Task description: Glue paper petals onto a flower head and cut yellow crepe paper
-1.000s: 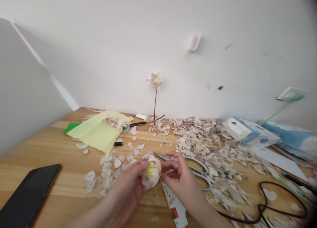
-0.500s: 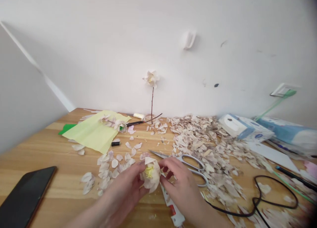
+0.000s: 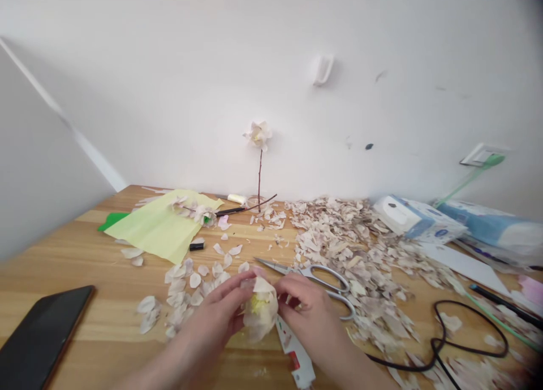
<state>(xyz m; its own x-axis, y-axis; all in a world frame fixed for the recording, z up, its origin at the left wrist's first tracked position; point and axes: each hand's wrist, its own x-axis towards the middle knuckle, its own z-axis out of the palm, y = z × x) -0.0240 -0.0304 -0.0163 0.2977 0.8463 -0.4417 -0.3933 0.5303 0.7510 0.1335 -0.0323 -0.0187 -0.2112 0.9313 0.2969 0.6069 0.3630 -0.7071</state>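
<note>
A pale flower [image 3: 260, 310] with a yellow centre is held between my two hands above the wooden table. My left hand [image 3: 227, 302] is closed around its left side, thumb and fingers on the petals. On the other side, my right hand [image 3: 303, 299] has its fingertips pinched at the flower's right edge; whether a loose petal is between them is hidden. Scissors [image 3: 326, 282] lie beyond my right hand, blades pointing left. Under that hand rests a white power strip [image 3: 294, 353] with a red switch. Loose petals [image 3: 182, 291] are scattered left of my left hand.
A large petal heap [image 3: 339, 232] spreads across the right side, near a tissue pack [image 3: 418, 217] and a black cable [image 3: 436, 345]. Yellow paper [image 3: 156, 232] lies at back left, a phone [image 3: 44, 339] at front left. One stemmed flower [image 3: 258, 135] stands against the wall.
The flower has tilted and shifted slightly down and right in my hands. My left fingers have moved up along its upper edge, while my right hand stays beside it.
</note>
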